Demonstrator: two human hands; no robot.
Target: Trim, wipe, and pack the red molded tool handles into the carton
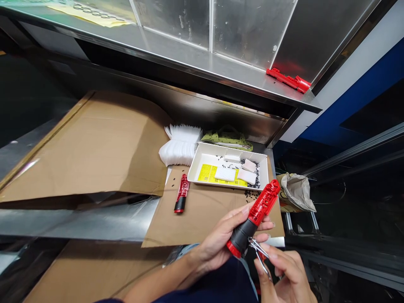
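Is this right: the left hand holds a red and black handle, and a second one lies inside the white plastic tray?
No: the head view shows the second red and black handle on the brown cardboard sheet, outside the white plastic tray.

Dark navy fabric garment along the near edge of the view, a thin pale blue strip down its right side, strap or trim unclear. Blurred pale blue patterned cloth near the left. Bare left hand and bare right hand, no gloves.
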